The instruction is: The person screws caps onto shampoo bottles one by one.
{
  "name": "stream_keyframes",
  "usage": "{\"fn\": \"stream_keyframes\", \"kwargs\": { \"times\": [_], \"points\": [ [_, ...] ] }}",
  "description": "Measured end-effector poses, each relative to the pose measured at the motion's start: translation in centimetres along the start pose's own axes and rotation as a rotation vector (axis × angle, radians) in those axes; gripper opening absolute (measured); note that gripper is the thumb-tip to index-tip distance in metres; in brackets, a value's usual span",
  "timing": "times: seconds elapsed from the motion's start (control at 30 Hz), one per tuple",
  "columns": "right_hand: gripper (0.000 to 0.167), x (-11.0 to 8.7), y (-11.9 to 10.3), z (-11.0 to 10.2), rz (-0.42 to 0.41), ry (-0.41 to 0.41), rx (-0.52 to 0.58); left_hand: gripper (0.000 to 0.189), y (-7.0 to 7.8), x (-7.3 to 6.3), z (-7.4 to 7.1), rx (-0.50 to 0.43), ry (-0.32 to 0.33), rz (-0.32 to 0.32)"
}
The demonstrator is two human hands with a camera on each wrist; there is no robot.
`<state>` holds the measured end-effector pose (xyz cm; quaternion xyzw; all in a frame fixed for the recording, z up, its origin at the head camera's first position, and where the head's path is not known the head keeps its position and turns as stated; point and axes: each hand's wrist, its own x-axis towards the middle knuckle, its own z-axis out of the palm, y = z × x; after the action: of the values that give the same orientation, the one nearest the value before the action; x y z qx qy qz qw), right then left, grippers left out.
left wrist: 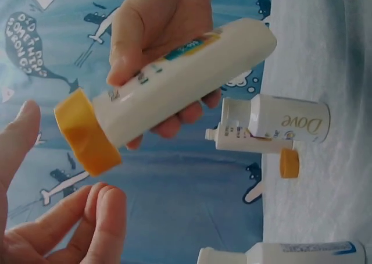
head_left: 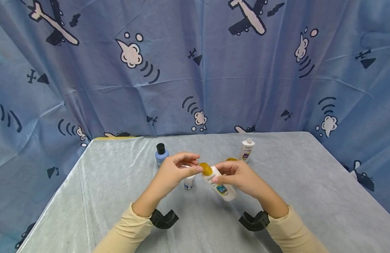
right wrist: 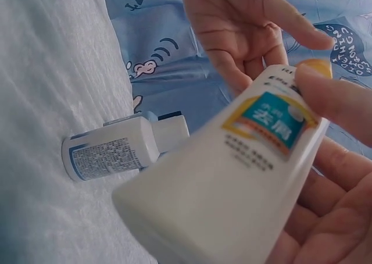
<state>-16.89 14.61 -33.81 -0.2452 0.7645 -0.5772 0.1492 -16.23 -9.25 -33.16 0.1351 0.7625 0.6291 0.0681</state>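
Observation:
My right hand (head_left: 245, 175) grips a white shampoo bottle (head_left: 227, 194), tilted above the table with its yellow cap (head_left: 205, 169) pointing up and left. A teal label with Chinese characters shows on its front in the right wrist view. Beside the cap is my left hand (head_left: 177, 169), thumb and fingers spread on either side of it. In the left wrist view a gap shows between those fingers (left wrist: 107, 220) and the cap, which sits on the bottle.
A blue bottle with a black cap (head_left: 161, 154) stands back left. Close behind my left hand is a white bottle (head_left: 189, 183). An uncapped white bottle (head_left: 247, 150) stands back right, near a Dove bottle (left wrist: 290, 118) and a loose yellow cap (left wrist: 289, 163). A patterned blue curtain (head_left: 195, 70) hangs behind.

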Motion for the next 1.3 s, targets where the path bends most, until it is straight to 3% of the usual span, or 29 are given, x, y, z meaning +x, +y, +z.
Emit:
{"fn": "stream_keyframes", "kwargs": {
  "times": [0.3,0.67,1.3],
  "points": [
    [0.036,0.16,0.14,0.1,0.005,0.026,-0.046,0.036,-0.01,-0.04,0.55,0.038,0.019,-0.009],
    [0.036,0.16,0.08,0.15,0.005,0.016,-0.053,0.034,0.06,-0.05,0.71,0.018,0.004,-0.012],
    [0.038,0.04,-0.01,0.1,0.024,0.007,-0.033,0.038,-0.07,-0.13,0.37,-0.004,-0.07,0.019]
  ]
}}
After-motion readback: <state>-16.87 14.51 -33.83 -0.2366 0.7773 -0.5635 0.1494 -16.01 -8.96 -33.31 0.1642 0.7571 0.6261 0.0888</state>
